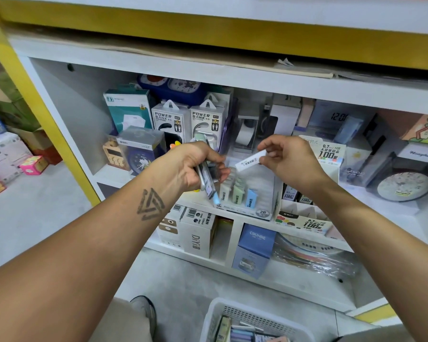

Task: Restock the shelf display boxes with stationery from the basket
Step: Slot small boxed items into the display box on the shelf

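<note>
A white shelf unit (232, 75) with a yellow frame fills the view, standing on a pale grey floor (30, 218). Its upper level is crowded with boxed goods: two power bank packs (188, 122), small clocks and a tape dispenser (245, 134). At the front edge of that level sits a white display box (255, 193) marked 2B, with small pastel lead cases standing upright in its left part. Just right of it is a second display box (304, 215) printed with 0.7 HB and 100. The level below holds a DiYi carton (198, 235) and a blue CRUHRE box (255, 248). More cartons sit on the floor at far left. At the bottom edge, a white mesh basket (252, 322) holds more pastel stationery.

Both forearms reach forward to the shelf. The left hand (195, 164), its forearm bearing a triangle tattoo, has its fingers curled round a bundle of slim cases (209, 178), which tilts down towards the 2B box with a light blue end lowest. The right hand (289, 159) pinches one end of a white case (250, 162) between thumb and forefinger; that case lies nearly level in the air above the 2B box, between the two hands, touching neither the box nor the bundle.
</note>
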